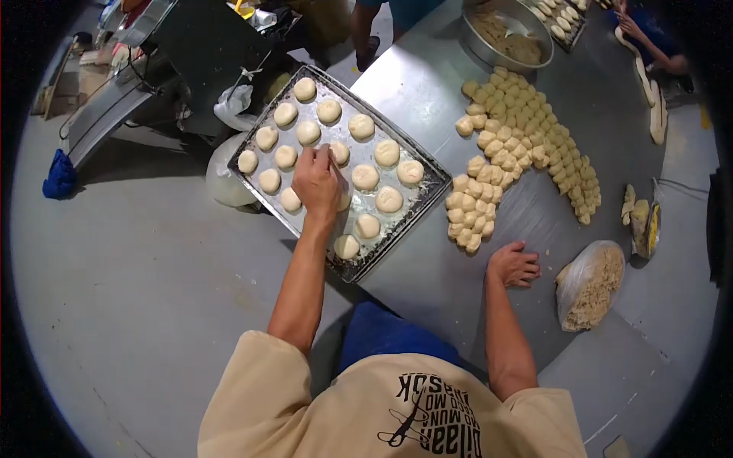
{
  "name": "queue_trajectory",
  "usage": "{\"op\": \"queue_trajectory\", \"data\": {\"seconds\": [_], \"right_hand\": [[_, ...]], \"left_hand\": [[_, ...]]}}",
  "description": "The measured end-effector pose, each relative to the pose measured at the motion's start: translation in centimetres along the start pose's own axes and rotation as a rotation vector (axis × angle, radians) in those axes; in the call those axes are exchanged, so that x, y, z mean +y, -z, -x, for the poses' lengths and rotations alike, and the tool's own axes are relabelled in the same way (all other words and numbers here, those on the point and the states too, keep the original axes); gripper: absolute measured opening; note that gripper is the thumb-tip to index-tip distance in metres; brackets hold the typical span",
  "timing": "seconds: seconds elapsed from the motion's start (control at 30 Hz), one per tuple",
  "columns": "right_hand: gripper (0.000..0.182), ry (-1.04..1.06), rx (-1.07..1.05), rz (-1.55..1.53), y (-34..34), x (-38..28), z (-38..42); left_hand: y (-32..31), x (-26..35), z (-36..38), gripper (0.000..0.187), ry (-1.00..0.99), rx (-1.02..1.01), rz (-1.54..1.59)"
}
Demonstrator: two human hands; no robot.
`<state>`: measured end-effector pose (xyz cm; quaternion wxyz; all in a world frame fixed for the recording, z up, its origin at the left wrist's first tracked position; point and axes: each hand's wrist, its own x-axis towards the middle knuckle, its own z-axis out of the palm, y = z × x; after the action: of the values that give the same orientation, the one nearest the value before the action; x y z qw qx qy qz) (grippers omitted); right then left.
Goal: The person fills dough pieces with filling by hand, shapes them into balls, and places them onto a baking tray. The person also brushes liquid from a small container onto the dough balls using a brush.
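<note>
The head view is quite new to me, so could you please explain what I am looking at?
Of course. There is no machine doing the work here: a person wears a camera on the head, looking forward and down at their own bare hands. The left hand is over a baking tray carrying flattened dough rounds; its fingertips are hard to see, so I cannot tell whether it holds one. The right hand rests on the metal table with nothing visible in it. Also on that table are clusters of small dough pieces, a metal bowl and a plastic bag with crumbly tan filling.
</note>
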<state>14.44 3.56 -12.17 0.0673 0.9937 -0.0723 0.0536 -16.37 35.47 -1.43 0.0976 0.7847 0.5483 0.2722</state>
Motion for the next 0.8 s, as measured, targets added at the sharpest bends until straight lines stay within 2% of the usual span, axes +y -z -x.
{"op": "queue_trajectory", "data": {"seconds": [0.07,0.2,0.33,0.43,0.47,0.57,0.6,0.63,0.7,0.77,0.8], "right_hand": [[0.067,-0.015,-0.008,0.025,0.5,0.6,-0.7],[0.065,0.007,0.067,0.061,-0.3,-0.2,-0.3],[0.064,0.021,0.041,0.017,0.5,0.6,-0.1],[0.064,0.022,0.089,0.031,-0.1,-0.2,-0.4],[0.064,0.029,0.113,0.027,-0.5,-0.2,-0.9],[0.064,0.021,0.046,0.039,0.0,0.5,0.2],[0.064,0.012,0.012,0.037,0.5,-0.3,0.0],[0.065,0.006,0.016,0.026,0.6,-0.7,-0.5],[0.065,-0.002,0.014,0.016,0.8,-0.5,-0.7],[0.065,-0.001,0.050,0.060,0.7,0.7,0.0],[0.065,0.002,0.072,0.073,0.4,0.8,0.1]], "left_hand": [[-0.6,-0.7,-0.1,0.010,-0.029,-0.108,0.052],[1.9,-1.7,-3.4,0.012,0.126,0.151,0.039],[0.0,-5.5,-5.3,0.012,0.094,0.056,-0.070],[0.3,-4.7,-5.2,0.011,0.110,0.078,-0.085],[-0.1,-5.3,-5.2,0.012,0.091,-0.057,-0.097],[1.4,-6.8,-6.4,0.012,0.009,0.174,0.051],[2.1,-7.1,-8.4,0.013,0.091,0.166,-0.087],[2.3,-7.2,-10.5,0.015,0.194,0.215,-0.055],[-0.6,-10.4,-12.1,0.016,0.201,0.274,-0.072],[-2.3,-13.1,-12.1,0.018,0.179,0.075,-0.128],[0.3,-10.9,-12.1,0.022,0.226,0.008,-0.162]]}}
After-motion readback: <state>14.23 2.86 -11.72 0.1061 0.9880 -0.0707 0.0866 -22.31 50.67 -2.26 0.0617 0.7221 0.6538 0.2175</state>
